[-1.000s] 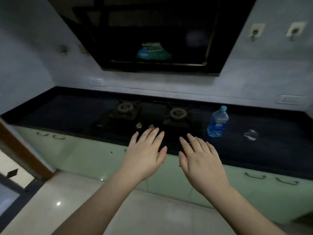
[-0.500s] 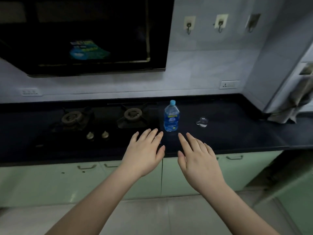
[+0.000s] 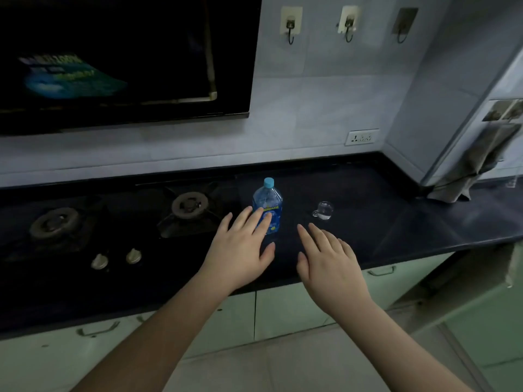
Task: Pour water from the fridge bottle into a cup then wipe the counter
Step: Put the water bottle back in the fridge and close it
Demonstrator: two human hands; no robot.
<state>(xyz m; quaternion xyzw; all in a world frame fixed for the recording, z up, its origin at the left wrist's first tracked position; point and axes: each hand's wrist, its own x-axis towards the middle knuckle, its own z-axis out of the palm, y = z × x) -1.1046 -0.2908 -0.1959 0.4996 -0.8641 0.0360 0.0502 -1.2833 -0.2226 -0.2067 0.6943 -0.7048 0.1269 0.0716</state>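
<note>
View closer to counter (image 3: 368, 199) than second ago; bottle (image 3: 267, 205), cup (image 3: 323, 210) now within reach. Left hand (image 3: 240, 250), right hand (image 3: 328, 258) flat, released, grasping nothing. Pour not begun.

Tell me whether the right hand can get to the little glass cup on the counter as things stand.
Probably yes. The right hand is open and holds nothing, and the glass cup stands just beyond its fingertips on bare counter. The bottle stands off to the left, so nothing visible blocks the way.
</note>
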